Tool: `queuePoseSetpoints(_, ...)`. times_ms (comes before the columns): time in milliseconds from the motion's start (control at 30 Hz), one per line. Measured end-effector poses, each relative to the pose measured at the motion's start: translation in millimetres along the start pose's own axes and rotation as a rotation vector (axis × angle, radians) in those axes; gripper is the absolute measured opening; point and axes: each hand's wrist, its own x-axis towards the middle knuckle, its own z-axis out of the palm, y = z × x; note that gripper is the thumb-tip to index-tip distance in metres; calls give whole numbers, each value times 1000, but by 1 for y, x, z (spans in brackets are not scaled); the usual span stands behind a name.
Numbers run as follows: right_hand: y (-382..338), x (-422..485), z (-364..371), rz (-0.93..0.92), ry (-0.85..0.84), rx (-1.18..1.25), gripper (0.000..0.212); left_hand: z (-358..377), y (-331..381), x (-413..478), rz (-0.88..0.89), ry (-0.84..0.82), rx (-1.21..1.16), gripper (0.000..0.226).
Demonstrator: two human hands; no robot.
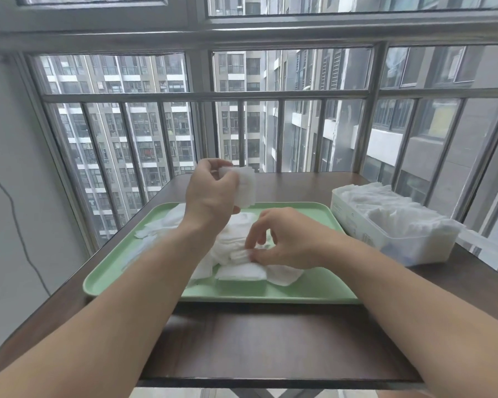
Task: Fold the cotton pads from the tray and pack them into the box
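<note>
A green tray (308, 291) lies on the dark table with a loose heap of white cotton pads (239, 271) in its middle. Raised above the tray's far edge, my left hand (210, 193) grips a small stack of folded pads (246, 186). My right hand (288, 239) is down on the heap, thumb and fingertips pinching the edge of a pad (240, 255). To the right of the tray stands a white box (368, 234), open on top and packed with folded pads (397, 208).
The dark wooden table (270, 343) has bare surface in front of the tray. More flat pads (158, 225) lie at the tray's left side. A railing and window (242, 124) stand right behind the table; a grey wall with a cable is at left.
</note>
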Motion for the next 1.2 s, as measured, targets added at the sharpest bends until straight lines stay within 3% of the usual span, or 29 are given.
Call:
queuePoseSetpoints(100,1,1,-2,2,63,60,4,-2,0,1,12,8,14,19)
queuePoseSetpoints(300,2,-1,-26,146,269,670,8,-3,0,0,31,-13,0,21)
queuePoseSetpoints(433,5,-4,-26,201,242,788,21,-2,-2,-1,31,-48,4,20)
queuePoseSetpoints(633,6,-6,-30,164,227,1040,6,-1,-1,-6,-35,-202,-46,16)
queuePoseSetpoints(867,7,-6,-34,188,236,1161,20,2,2,-10,-106,-266,-192,18)
queuePoseSetpoints(1200,4,-5,-30,275,294,1045,28,5,6,-13,-161,-355,-272,21)
